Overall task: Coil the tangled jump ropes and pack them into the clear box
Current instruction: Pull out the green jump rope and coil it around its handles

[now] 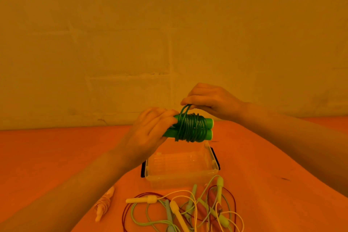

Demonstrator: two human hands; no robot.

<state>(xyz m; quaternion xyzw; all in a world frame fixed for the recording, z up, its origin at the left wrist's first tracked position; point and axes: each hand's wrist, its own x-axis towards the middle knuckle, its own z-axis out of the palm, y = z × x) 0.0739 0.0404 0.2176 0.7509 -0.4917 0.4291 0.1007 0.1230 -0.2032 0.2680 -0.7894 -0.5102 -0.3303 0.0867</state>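
Nearest the camera, just in front of the clear box (181, 167), lay the tangled ropes (188, 211), yellow, pale green and dark red cords looped over one another with their handles mixed in; to the left of that tangle, and left of the box, a pale coiled rope (104, 203) lay already wound on the desk (47, 156); the box itself stood open and looked empty, its black latches showing at either side; directly above the box the green jump rope (190, 128) was held in the air, its two handles side by side and the cord wrapped tightly round them; the left hand (148, 133) had its grip closed round the handle ends on the box's left side, while the right hand (211, 100) pinched the last loop of cord just above the bundle; to finish well, that loop probably wanted tucking under a neighbouring wrap while the left hand kept the handles squeezed together, since slack would likely let the coils spring loose; then the bundle could go straight down into the box; beyond the box the orange desk ran back to a plain wall (169, 34) with faint block seams, all under strong amber light.
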